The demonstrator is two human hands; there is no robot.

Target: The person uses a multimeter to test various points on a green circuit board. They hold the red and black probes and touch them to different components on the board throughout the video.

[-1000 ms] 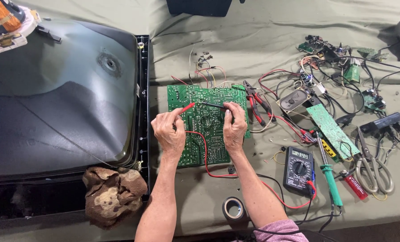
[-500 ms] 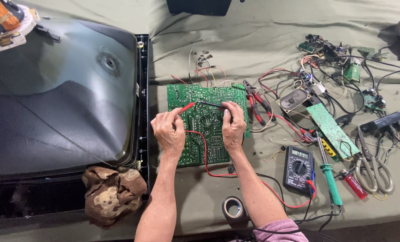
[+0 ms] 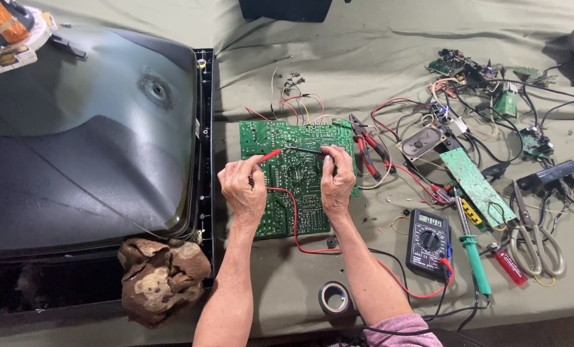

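Green circuit board flat on cloth, solder side up for probing. Left hand pinches red probe; right hand pinches black probe; tips meet on board. Meter right of board, dial readable. Pliers just right of board.

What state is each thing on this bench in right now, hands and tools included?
left hand: grips the red probe, tip on the board
right hand: grips the black probe, tip on the board
green circuit board: flat, solder side up
multimeter: on, display lit, leads plugged in
red pliers: lying unused
scissors: lying unused
tape roll: lying flat
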